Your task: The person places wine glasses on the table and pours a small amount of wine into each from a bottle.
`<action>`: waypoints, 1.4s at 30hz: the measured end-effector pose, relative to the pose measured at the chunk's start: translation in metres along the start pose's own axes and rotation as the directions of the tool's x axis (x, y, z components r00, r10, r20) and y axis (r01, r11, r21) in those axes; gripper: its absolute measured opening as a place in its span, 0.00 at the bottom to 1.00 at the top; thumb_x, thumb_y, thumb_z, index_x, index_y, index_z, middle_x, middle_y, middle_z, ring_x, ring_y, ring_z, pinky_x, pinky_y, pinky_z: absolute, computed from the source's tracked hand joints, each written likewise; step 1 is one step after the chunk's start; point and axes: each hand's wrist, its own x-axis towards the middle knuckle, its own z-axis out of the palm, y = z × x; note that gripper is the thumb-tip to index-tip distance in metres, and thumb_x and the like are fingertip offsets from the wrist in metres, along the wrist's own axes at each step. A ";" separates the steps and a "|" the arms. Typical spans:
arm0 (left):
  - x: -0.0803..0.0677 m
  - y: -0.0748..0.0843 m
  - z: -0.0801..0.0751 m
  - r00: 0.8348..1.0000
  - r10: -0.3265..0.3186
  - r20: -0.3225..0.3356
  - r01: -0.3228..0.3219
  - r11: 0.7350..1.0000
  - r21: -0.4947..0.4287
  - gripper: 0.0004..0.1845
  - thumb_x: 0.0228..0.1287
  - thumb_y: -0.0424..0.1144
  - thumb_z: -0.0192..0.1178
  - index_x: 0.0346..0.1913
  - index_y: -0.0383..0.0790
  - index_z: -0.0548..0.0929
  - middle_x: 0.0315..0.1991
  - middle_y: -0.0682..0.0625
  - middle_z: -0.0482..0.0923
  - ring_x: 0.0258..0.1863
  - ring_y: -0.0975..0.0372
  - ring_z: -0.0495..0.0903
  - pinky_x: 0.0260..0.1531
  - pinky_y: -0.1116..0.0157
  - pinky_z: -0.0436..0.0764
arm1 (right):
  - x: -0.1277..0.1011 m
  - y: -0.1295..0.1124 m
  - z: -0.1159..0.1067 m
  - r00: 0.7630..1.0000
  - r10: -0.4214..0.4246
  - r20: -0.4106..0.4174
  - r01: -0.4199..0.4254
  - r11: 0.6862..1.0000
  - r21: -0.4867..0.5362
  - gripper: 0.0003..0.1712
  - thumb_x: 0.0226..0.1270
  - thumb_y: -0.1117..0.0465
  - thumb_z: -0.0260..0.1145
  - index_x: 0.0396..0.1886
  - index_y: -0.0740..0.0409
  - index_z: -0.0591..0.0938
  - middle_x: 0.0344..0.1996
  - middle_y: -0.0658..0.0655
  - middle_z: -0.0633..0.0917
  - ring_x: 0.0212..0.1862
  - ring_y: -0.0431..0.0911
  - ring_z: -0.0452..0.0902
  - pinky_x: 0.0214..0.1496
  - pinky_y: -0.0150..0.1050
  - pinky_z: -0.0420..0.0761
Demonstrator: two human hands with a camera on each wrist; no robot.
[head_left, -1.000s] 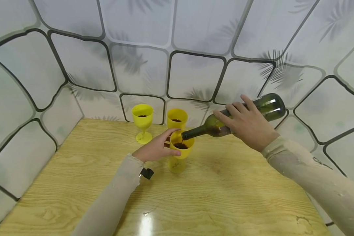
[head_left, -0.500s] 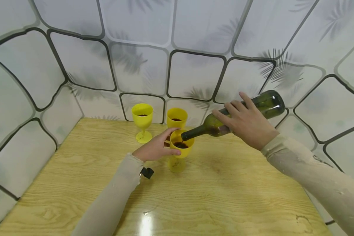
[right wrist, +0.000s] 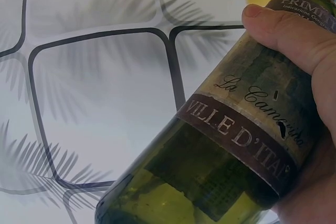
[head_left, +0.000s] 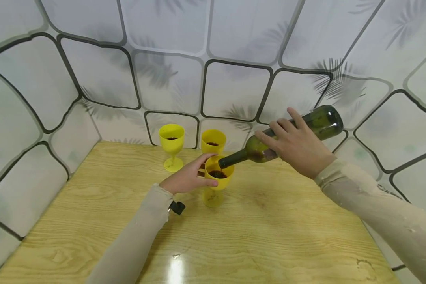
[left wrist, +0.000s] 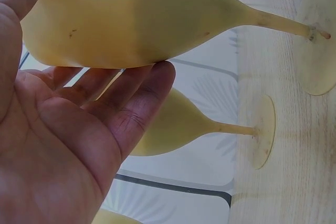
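Note:
My right hand point(head_left: 296, 144) grips a green glass wine bottle point(head_left: 323, 122) round its labelled body. The bottle is tilted, its base raised to the right and its mouth just over the rim of a yellow goblet point(head_left: 218, 183). Dark red liquid runs from the mouth into the goblet, where more of it lies. My left hand point(head_left: 189, 175) holds that goblet by its bowl, thumb on the near side and fingers behind. In the left wrist view the goblet's bowl point(left wrist: 131, 19) rests in the curled fingers, and its foot stands on the table. The right wrist view shows the bottle's label point(right wrist: 252, 108).
Two more yellow goblets, one at the back left point(head_left: 171, 142) and one directly behind the held one point(head_left: 213, 140), stand on the wooden table point(head_left: 269, 236) with dark liquid inside. A patterned wall point(head_left: 170, 79) rises close behind them. A small black object point(head_left: 177, 208) sits at the left wrist.
The bottle's base has risen, so the bottle tilts more steeply. Its mouth stays over the goblet, and liquid keeps running. The left hand has hardly moved.

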 end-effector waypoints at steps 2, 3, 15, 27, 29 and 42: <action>0.000 0.000 0.000 1.000 -0.002 -0.002 0.002 1.000 0.005 0.50 0.62 0.59 0.73 0.81 0.57 0.56 0.68 0.55 0.71 0.66 0.56 0.72 0.67 0.52 0.75 | 0.000 0.000 0.000 1.000 -0.003 0.006 0.003 1.000 -0.002 0.53 0.45 0.71 0.86 0.73 0.53 0.73 0.56 0.68 0.79 0.56 0.65 0.75 0.78 0.66 0.55; 0.000 0.000 0.000 1.000 -0.002 -0.002 0.002 1.000 0.008 0.50 0.62 0.59 0.72 0.81 0.57 0.56 0.69 0.55 0.71 0.66 0.56 0.72 0.66 0.53 0.75 | 0.000 0.000 -0.001 1.000 -0.004 0.009 0.004 1.000 -0.004 0.53 0.45 0.72 0.85 0.73 0.53 0.73 0.56 0.69 0.79 0.56 0.65 0.75 0.78 0.66 0.55; 0.000 0.000 -0.001 1.000 0.017 -0.003 -0.017 1.000 0.020 0.50 0.62 0.57 0.73 0.82 0.55 0.56 0.69 0.55 0.70 0.65 0.56 0.73 0.66 0.51 0.75 | 0.001 -0.002 0.000 0.999 -0.014 0.030 0.016 0.999 -0.036 0.52 0.47 0.72 0.84 0.74 0.53 0.73 0.56 0.69 0.78 0.56 0.65 0.74 0.78 0.66 0.55; 0.000 0.000 -0.001 0.999 0.039 0.004 -0.039 0.999 0.014 0.52 0.60 0.60 0.73 0.82 0.54 0.56 0.70 0.54 0.70 0.66 0.56 0.73 0.66 0.53 0.76 | 0.000 -0.001 0.001 0.999 -0.029 0.021 0.030 0.998 -0.052 0.52 0.47 0.72 0.84 0.73 0.53 0.73 0.55 0.70 0.78 0.56 0.65 0.74 0.78 0.66 0.55; 0.000 0.000 -0.001 0.999 0.040 0.004 -0.040 0.999 0.016 0.52 0.60 0.60 0.73 0.82 0.53 0.56 0.70 0.53 0.70 0.66 0.55 0.73 0.66 0.52 0.76 | 0.000 -0.001 0.001 0.999 -0.031 0.025 0.032 0.998 -0.052 0.52 0.47 0.72 0.84 0.74 0.53 0.73 0.55 0.70 0.78 0.56 0.65 0.74 0.78 0.66 0.56; 0.001 -0.001 0.000 1.000 0.012 0.004 -0.012 1.000 0.010 0.52 0.60 0.60 0.73 0.82 0.57 0.56 0.70 0.55 0.70 0.66 0.56 0.73 0.66 0.53 0.76 | 0.002 -0.004 0.000 1.000 -0.010 0.027 0.010 1.000 -0.011 0.52 0.46 0.70 0.85 0.73 0.52 0.73 0.55 0.68 0.78 0.57 0.64 0.74 0.78 0.65 0.57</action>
